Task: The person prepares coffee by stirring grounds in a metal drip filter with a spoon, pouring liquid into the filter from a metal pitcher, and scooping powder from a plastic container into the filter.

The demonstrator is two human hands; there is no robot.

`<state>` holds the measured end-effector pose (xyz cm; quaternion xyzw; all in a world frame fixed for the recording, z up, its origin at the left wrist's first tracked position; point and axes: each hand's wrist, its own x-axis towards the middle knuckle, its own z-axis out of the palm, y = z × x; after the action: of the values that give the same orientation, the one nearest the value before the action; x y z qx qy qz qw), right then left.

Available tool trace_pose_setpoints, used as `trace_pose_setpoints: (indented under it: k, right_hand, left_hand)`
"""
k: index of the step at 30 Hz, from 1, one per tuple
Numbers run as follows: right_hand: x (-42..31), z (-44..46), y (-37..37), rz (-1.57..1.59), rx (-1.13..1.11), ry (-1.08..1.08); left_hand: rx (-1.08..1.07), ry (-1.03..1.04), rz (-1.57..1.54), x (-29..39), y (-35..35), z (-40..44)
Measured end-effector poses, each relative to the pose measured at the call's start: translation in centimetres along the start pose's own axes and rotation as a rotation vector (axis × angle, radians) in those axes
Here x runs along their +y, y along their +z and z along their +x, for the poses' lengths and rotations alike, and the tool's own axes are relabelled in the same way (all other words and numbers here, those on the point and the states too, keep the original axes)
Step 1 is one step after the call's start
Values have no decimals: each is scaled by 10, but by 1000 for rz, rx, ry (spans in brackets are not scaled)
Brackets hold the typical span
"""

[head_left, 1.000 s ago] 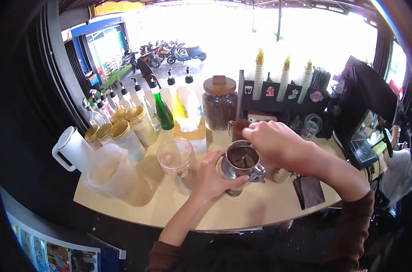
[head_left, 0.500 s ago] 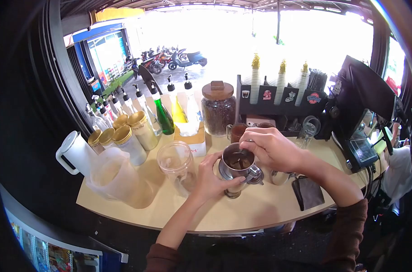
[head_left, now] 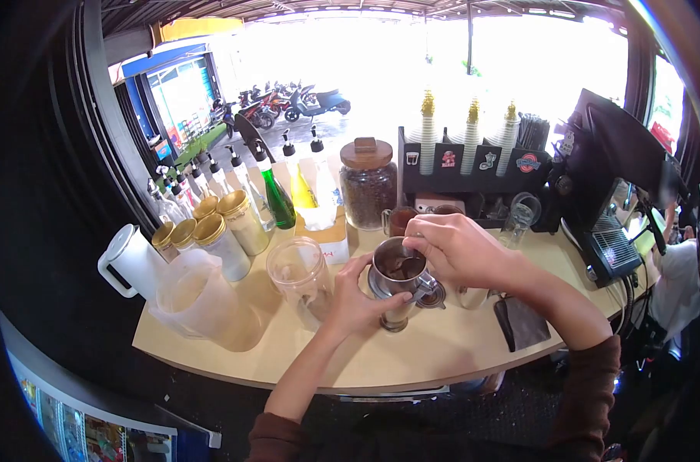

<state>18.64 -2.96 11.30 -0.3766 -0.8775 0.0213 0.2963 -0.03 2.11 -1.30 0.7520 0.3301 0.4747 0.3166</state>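
A metal drip coffee filter with dark, wet contents sits on top of a glass on the counter. My left hand curls around the filter's left side, thumb in front and fingers behind. Above the filter's right rim, my right hand pinches a spoon that dips into the dark coffee. Most of the spoon's handle is hidden by my fingers. A round metal lid lies to the right of the filter, partly behind its handle. To the left stands a clear plastic jar.
A frosted pitcher and a white kettle stand left. Behind are pump bottles, gold-lidded jars, a tissue box, a coffee bean jar and a cup rack. A dark cloth lies right.
My right hand has shifted the spoon slightly within the filter, and the coffee surface looks stirred. My left hand keeps its hold. The whole view has shifted a little.
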Motion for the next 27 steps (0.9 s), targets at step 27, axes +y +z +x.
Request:
trace_pose_setpoints:
  k: [27]
  right_hand:
    - [13, -17, -1, 186, 46, 50]
  left_hand:
    - [134, 175, 276, 49, 30, -18]
